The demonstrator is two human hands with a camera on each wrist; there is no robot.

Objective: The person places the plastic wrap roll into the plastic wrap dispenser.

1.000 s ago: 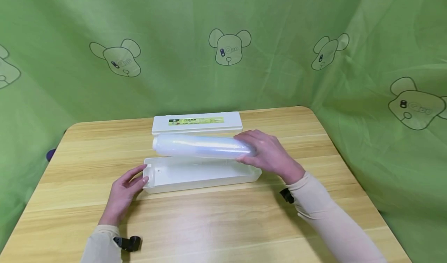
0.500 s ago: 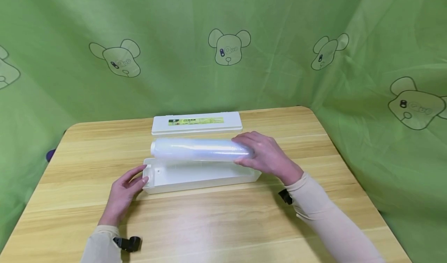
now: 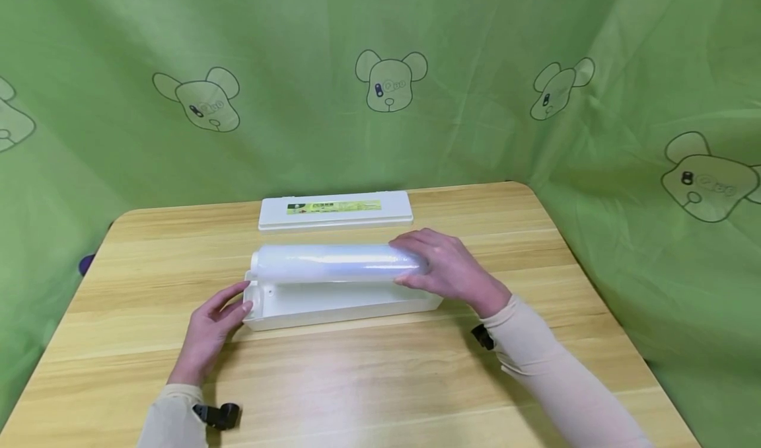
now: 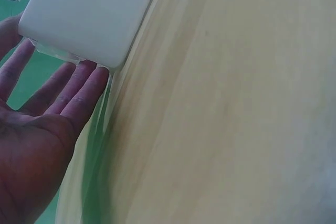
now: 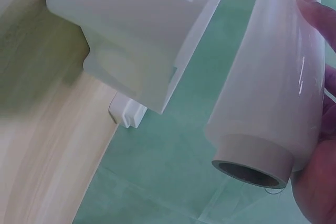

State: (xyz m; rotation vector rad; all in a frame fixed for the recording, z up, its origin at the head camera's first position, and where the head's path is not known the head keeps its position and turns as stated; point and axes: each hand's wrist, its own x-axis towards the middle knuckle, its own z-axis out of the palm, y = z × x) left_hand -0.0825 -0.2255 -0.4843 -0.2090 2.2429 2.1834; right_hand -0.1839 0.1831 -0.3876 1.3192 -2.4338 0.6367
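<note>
Near its right end, my right hand (image 3: 448,266) grips a roll of cling film (image 3: 333,263), with the fingers behind and the thumb in front. The roll is level above the back side of a long white open box (image 3: 345,317) and hides part of its back wall. A hollow core end (image 5: 252,163) sticks out of the film in the right wrist view. At the box's left end, my left hand (image 3: 211,332) holds the short wall between thumb and fingers. Those fingertips (image 4: 100,74) meet the box's end (image 4: 89,19) in the left wrist view.
A white lid (image 3: 335,220) with a yellow-green label lies behind the box, close to the back edge of the wooden table (image 3: 368,382). Green cloth (image 3: 297,131) with bear-head drawings hangs at the back and sides.
My right hand has brought the cling film roll down and towards me, slightly leftward, closer over the box. The left hand and the box have stayed in place.
</note>
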